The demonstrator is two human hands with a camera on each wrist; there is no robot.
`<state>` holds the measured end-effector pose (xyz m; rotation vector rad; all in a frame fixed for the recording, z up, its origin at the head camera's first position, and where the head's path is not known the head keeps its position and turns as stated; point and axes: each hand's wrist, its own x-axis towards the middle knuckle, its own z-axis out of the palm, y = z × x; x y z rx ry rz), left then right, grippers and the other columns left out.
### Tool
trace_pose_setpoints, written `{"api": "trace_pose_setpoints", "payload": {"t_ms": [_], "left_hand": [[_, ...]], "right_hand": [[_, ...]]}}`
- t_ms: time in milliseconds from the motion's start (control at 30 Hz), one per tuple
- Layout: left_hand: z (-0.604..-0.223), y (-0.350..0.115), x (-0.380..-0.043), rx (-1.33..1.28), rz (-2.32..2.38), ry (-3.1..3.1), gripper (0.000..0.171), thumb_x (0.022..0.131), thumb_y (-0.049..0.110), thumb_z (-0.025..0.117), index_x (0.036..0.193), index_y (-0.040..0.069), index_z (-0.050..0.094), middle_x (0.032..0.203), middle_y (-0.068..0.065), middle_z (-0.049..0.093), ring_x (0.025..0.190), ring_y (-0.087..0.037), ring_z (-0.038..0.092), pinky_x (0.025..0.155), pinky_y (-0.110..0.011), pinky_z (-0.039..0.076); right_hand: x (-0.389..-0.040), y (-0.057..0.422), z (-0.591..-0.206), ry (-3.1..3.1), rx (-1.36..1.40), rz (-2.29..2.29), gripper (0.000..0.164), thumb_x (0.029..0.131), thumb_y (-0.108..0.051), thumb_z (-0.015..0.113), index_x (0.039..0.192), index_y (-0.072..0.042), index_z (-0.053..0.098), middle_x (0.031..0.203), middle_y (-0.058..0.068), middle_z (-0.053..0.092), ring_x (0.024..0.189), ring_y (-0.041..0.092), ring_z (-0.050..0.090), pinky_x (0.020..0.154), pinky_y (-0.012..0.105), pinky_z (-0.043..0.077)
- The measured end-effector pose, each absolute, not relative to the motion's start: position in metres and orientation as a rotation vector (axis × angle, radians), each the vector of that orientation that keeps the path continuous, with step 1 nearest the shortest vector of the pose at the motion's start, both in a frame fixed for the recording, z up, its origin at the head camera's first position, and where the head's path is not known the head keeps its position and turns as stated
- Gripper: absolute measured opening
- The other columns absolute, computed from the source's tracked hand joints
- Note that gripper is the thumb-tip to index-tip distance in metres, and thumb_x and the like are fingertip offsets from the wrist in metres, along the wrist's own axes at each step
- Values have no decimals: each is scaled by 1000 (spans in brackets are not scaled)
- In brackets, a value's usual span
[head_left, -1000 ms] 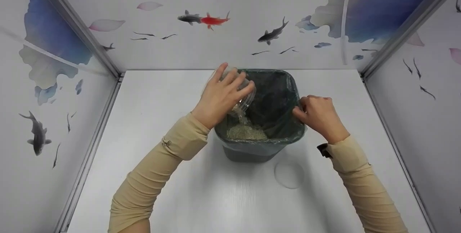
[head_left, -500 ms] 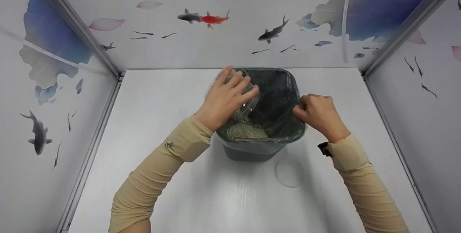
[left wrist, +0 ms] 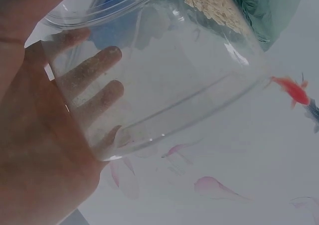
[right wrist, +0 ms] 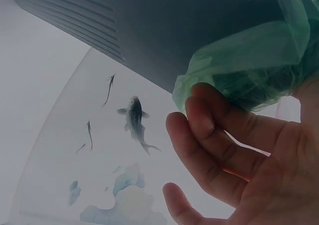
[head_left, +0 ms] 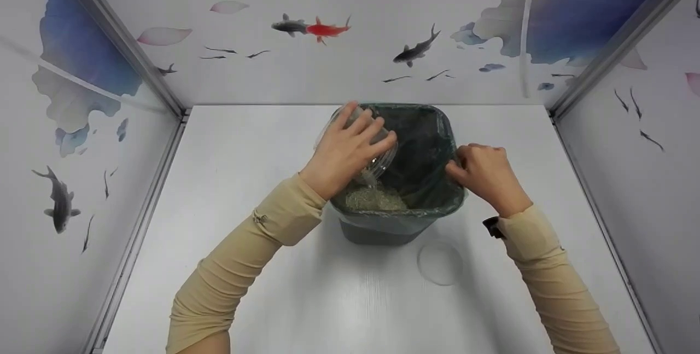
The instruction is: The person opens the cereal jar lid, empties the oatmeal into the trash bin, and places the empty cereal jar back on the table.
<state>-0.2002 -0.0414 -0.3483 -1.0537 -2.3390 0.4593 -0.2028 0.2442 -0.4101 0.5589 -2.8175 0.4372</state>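
In the head view, your left hand (head_left: pixel 344 150) tips the jar (head_left: pixel 385 161) over the bin (head_left: pixel 376 233), likely so the grains (head_left: pixel 374 199) fall inside. Your right hand (head_left: pixel 485 174) pinches the bag (head_left: pixel 425 149) at the side, maybe to keep it steady. In the left wrist view, your spread fingers curve round the jar. In the right wrist view, your fingers bend in by the bag.

A person's left hand (head_left: pixel 347 154) and right hand (head_left: pixel 485 176) were bare, below matching tan sleeves. The left sleeve (head_left: pixel 227 277) fitted closely, creased in many crosswise folds, and ended in a wide, looser left cuff (head_left: pixel 292 209); a small dark detail (head_left: pixel 260 218) at its edge was too small to make out. The right sleeve (head_left: pixel 563 299) had a similarly broad right cuff (head_left: pixel 529 233), with a black piece (head_left: pixel 494 227) showing beside it.
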Motion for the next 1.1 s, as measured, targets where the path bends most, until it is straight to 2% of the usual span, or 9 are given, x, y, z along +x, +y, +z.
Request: {"api": "trace_pose_setpoints", "payload": {"t_ms": [300, 667, 1100], "left_hand": [[-346, -39, -199, -1068, 515, -2285, 50, 91, 7, 67, 133, 31, 52, 132, 0, 54, 124, -23, 45, 111, -43, 24], [-346, -41, -199, -1063, 556, -2274, 53, 88, 11, 71, 133, 33, 52, 133, 1, 53, 125, -22, 45, 113, -42, 20], [-344, -38, -198, -1100, 577, -2271, 52, 91, 4, 65, 133, 32, 50, 137, 1, 51, 130, -21, 43, 114, -41, 17]], "right_hand": [[-203, 244, -410, -2811, 552, 451, 32, 81, -12, 56, 53, -13, 42, 51, -1, 38, 45, 19, 38, 48, 36, 29], [-203, 243, -409, -2818, 553, 462, 32, 82, -12, 56, 53, -14, 43, 51, -2, 37, 46, 18, 38, 48, 36, 30], [-203, 243, -411, -2801, 548, 457, 31, 81, -11, 56, 53, -13, 42, 52, -1, 37, 45, 18, 37, 47, 35, 29]]}}
